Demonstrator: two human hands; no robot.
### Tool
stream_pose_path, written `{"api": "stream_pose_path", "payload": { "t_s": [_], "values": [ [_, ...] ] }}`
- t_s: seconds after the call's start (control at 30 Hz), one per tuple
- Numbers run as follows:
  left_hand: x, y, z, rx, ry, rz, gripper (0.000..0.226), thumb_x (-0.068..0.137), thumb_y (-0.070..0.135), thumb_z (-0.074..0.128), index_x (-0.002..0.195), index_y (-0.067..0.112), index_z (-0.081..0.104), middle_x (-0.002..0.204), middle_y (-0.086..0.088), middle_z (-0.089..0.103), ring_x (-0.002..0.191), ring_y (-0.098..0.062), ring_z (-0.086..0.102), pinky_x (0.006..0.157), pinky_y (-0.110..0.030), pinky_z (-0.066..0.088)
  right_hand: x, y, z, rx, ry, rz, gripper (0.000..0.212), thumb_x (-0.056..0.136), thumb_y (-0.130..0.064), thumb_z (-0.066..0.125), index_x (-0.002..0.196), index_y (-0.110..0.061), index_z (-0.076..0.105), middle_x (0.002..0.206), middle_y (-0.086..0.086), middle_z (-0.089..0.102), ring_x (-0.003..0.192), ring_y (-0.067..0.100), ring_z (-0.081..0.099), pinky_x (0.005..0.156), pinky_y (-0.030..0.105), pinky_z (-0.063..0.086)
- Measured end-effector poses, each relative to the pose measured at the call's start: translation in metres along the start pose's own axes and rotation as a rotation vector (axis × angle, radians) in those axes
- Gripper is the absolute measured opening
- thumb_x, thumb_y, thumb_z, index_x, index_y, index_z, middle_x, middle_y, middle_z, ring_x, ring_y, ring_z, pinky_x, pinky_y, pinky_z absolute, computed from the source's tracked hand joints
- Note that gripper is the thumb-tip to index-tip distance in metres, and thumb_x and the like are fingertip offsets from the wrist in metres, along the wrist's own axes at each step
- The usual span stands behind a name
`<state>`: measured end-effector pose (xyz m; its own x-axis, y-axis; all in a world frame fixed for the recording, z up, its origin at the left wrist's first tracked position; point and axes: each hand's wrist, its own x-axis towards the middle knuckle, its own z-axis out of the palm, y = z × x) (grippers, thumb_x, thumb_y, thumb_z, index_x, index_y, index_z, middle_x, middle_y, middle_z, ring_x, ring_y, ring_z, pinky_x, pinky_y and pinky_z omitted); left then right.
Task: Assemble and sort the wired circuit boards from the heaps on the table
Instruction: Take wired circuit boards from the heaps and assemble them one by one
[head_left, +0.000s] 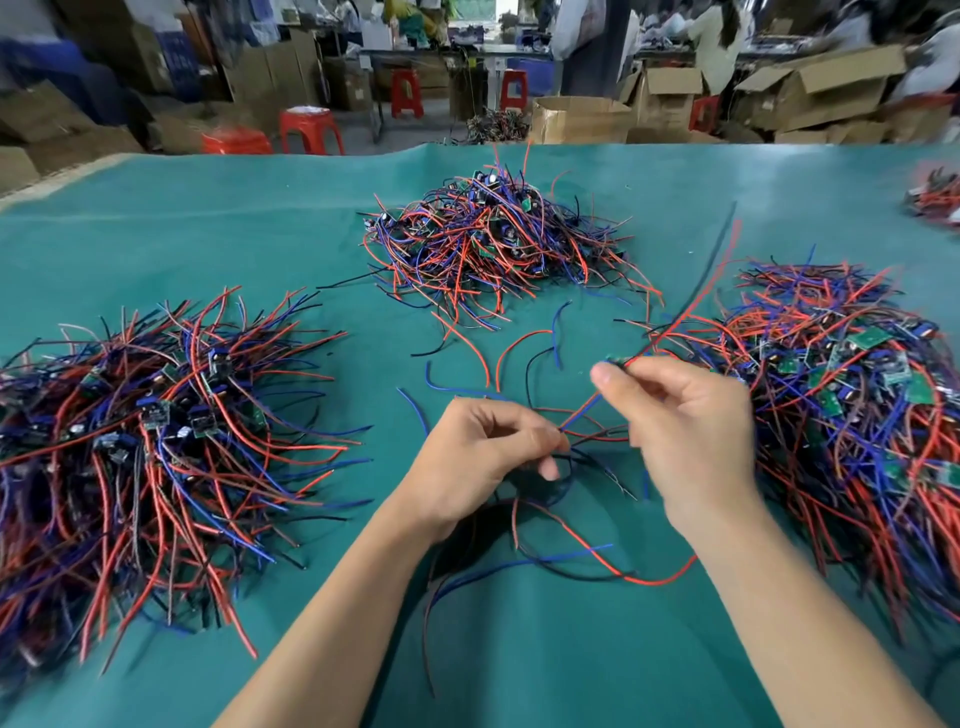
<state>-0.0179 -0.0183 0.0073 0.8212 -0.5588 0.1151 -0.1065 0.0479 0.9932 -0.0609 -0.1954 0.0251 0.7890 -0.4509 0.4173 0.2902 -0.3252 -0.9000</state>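
- The right hand, right of centre in the frame, pinches a small wired board between thumb and forefinger; long red and black leads run from it toward the upper right.
- The left hand, at centre, has its fingers curled round a crossing of thin wires; which board those wires belong to I cannot tell.
- To do this step well, I judge the pinch should sit on the board's edge, not on the solder joints, and the leads should be drawn out slowly along their own line so they slip free of the loose strands lying on the green cloth.
- The left hand would best hold the tangle still and low while the right lifts, or neighbouring wires may drag along.
- Heaps counted: four in view. One at lower left, one at upper centre, one at right, and a small part of a fourth at the far right edge.
- Hands: two. Boards held: one that shows plainly.
- Boards within the heaps are too many and too tangled to count.
- Red stools beyond the table: at least five.
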Motion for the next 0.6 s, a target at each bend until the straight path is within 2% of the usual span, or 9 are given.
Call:
{"api": "stream_pose_path", "payload": {
  "t_s": [0.07,0.13,0.2,0.3,0.37,0.43,0.47,0.53,0.6],
  "values": [
    [0.000,0.000,0.001,-0.003,-0.012,0.002,0.016,0.091,0.008,0.068,0.078,0.009,0.077,0.069,-0.009,0.071,0.070,-0.012,0.059,0.073,-0.019,0.047,0.006,-0.002,-0.011,0.007,0.069,0.027,0.023,0.077,-0.043,0.076,0.071,-0.022,0.073,0.055,-0.009,0.054,0.051,0.008,0.042,0.050,0.029,0.035],
    [0.000,0.000,0.001,-0.017,-0.020,0.013,0.017,0.091,0.007,0.068,0.077,0.009,0.077,0.069,-0.010,0.071,0.072,-0.013,0.060,0.074,-0.020,0.048,0.009,-0.007,-0.020,0.050,0.111,0.064,0.028,0.079,-0.039,0.078,0.074,-0.013,0.071,0.060,0.003,0.053,0.056,0.015,0.043,0.052,0.038,0.036],
    [0.000,0.001,0.002,-0.028,-0.019,0.025,0.016,0.090,0.005,0.068,0.077,0.008,0.077,0.068,-0.009,0.071,0.072,-0.013,0.061,0.075,-0.019,0.048,0.015,-0.015,-0.027,0.104,0.133,0.093,0.017,0.085,-0.027,0.079,0.070,-0.021,0.075,0.059,-0.005,0.057,0.055,0.010,0.046,0.048,0.029,0.039],
    [-0.001,0.001,0.002,-0.030,-0.011,0.029,0.014,0.089,0.002,0.067,0.080,0.004,0.077,0.070,-0.007,0.071,0.073,-0.010,0.062,0.076,-0.016,0.047,0.026,-0.032,-0.042,0.150,0.153,0.104,0.024,0.088,-0.020,0.078,0.065,-0.025,0.076,0.055,-0.009,0.058,0.050,0.006,0.048,0.045,0.019,0.040],
    [0.000,0.000,0.001,-0.014,0.002,0.024,0.014,0.090,-0.002,0.065,0.081,0.002,0.076,0.072,-0.007,0.070,0.074,-0.010,0.062,0.076,-0.017,0.047,0.035,-0.047,-0.057,0.197,0.142,0.094,0.019,0.083,-0.028,0.080,0.065,-0.023,0.075,0.057,-0.008,0.060,0.050,0.007,0.052,0.043,0.019,0.041],
    [0.000,-0.001,0.000,-0.006,0.035,0.015,0.014,0.090,-0.004,0.062,0.084,-0.002,0.074,0.074,-0.009,0.071,0.076,-0.012,0.062,0.077,-0.020,0.048,0.048,-0.062,-0.077,0.153,0.101,0.077,0.020,0.072,-0.045,0.078,0.065,-0.027,0.075,0.054,-0.009,0.062,0.047,0.004,0.054,0.038,0.016,0.039],
    [0.000,-0.002,-0.001,-0.007,0.053,0.010,0.013,0.090,-0.004,0.062,0.085,-0.004,0.074,0.074,-0.009,0.071,0.077,-0.013,0.062,0.078,-0.021,0.048,0.056,-0.066,-0.090,0.048,0.076,0.071,0.027,0.068,-0.055,0.076,0.066,-0.028,0.075,0.052,-0.010,0.061,0.045,0.002,0.054,0.037,0.016,0.039],
    [0.001,-0.002,0.000,-0.009,0.076,0.001,0.013,0.090,-0.004,0.061,0.085,-0.007,0.072,0.074,-0.009,0.070,0.075,-0.011,0.061,0.077,-0.021,0.047,0.071,-0.066,-0.117,-0.377,0.006,0.080,0.048,0.064,-0.076,0.069,0.070,-0.029,0.075,0.051,-0.006,0.062,0.047,0.010,0.058,0.044,0.020,0.046],
    [0.001,-0.002,0.001,-0.006,0.093,-0.001,0.013,0.091,-0.004,0.059,0.086,-0.009,0.070,0.073,-0.007,0.070,0.073,-0.009,0.061,0.076,-0.020,0.046,0.085,-0.056,-0.136,-0.891,-0.064,0.124,0.063,0.059,-0.094,0.054,0.064,-0.034,0.072,0.048,0.007,0.060,0.054,0.028,0.063,0.061,0.039,0.058]
  ]
}}
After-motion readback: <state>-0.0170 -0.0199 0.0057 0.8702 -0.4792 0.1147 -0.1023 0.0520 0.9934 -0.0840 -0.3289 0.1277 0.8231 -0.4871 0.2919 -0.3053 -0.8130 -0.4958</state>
